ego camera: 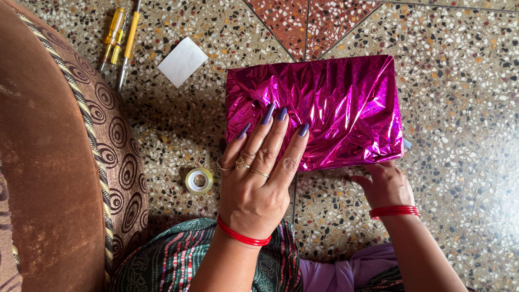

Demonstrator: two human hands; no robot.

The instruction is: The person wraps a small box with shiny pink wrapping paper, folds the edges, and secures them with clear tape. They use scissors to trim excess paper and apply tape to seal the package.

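A box wrapped in shiny magenta foil (324, 108) lies on the terrazzo floor (459, 81). The left hand (259, 178) is pressed flat on its near left part, fingers spread, apparently so that the folded foil is held down. The right hand (385, 184) is set against the near right edge, fingers tucked at the wrap; their grip cannot be told. A roll of clear tape (199, 180) is kept near the left hand, with screwdrivers (120, 38) and a white paper slip (183, 61) farther off.
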